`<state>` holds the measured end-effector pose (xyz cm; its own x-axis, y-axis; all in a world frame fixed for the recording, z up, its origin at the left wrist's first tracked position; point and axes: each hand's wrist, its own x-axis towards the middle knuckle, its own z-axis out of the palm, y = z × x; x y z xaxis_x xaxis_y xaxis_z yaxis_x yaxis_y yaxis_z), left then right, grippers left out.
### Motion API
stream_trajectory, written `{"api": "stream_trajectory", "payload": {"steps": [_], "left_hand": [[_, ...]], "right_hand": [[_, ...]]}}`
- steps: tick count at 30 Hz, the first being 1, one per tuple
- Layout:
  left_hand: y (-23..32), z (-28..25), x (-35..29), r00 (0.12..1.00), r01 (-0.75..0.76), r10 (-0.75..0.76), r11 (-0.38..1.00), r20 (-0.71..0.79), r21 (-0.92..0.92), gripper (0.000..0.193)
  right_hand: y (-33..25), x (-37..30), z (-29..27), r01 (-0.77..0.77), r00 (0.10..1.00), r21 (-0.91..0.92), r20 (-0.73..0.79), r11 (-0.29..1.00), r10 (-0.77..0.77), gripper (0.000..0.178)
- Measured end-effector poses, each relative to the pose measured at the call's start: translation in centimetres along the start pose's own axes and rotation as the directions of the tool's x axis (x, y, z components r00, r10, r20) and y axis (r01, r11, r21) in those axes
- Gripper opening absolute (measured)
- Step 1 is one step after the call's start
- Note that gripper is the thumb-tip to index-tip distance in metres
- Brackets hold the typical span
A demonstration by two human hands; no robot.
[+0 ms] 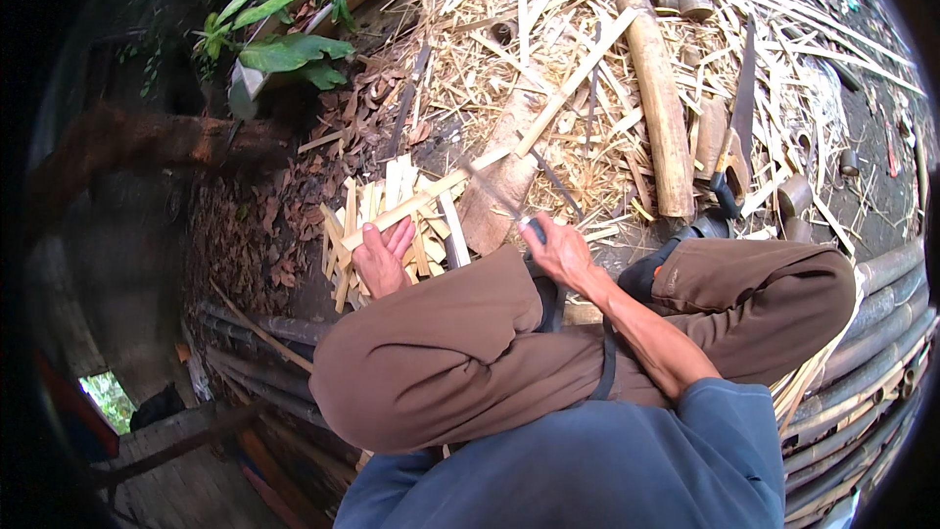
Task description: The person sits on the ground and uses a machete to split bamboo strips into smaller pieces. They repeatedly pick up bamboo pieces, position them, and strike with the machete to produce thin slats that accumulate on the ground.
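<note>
My left hand (384, 257) grips a pale bamboo strip (427, 199) that slants away to the right, above a pile of short cut strips (377, 198). My right hand (563, 253) is closed round the dark handle of a knife (530, 225). Its blade is smeared by motion and points up and left toward the strip's far end. Close to that end starts a longer bamboo strip (576, 84), reaching away to the upper right. Under the blade lies a flat wooden board (490, 208).
A thick wooden log (658, 108) lies ahead, with a handsaw (741, 127) to its right. Shavings (558, 171) and long strips cover the ground. Bamboo poles (876, 333) are stacked at the right. A leafy plant (294, 59) stands at the far left.
</note>
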<state>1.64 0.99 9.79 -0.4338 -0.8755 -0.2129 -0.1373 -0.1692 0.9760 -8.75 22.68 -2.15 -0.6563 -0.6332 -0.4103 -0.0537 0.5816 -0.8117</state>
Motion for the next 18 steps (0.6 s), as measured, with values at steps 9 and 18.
{"api": "stream_trajectory", "payload": {"steps": [9, 18], "left_hand": [[1.9, 3.1, 0.5, 0.994, -0.098, 0.103, 0.985, -0.030, 0.142, 0.050], [2.1, 2.2, 1.5, 0.993, -0.117, 0.116, 0.984, 0.013, 0.134, 0.050]], "right_hand": [[-3.6, -1.5, 0.1, 0.204, 0.974, 0.170, -0.138, 0.964, -0.182, 0.035], [-3.5, -0.5, -0.5, 0.162, 0.984, 0.066, 0.066, 0.985, -0.166, 0.048]]}}
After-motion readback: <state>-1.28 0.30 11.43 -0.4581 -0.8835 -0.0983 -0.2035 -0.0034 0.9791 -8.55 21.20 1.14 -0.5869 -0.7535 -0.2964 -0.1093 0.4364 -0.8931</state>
